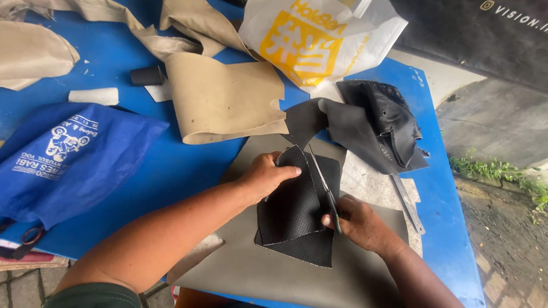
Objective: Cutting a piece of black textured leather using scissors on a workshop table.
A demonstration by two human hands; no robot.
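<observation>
Perforated black leather (294, 214), one folded piece, lies on a grey sheet (251, 268) spread over the blue table (171, 171). One left hand (264, 177) presses down on its upper left edge, fingers curled over the top of the piece and grasping it. One right hand (357, 222) is clenched around the handle of a single cutting tool (324, 185), whose thin blade lies along the right side of the leather; whether it is a knife or scissors I cannot tell. Beside the right hand one flat metal strip (408, 202) rests on the table. One heap of plain black material (371, 122) sits just beyond the grey sheet. Several tan pieces (222, 100) lie farther up, at least four of them. Two bags are in view: one blue cloth bag (68, 157) at the left, one white plastic bag (317, 37) at the top. One small dark cylinder (146, 75) stands near the tan pieces.
</observation>
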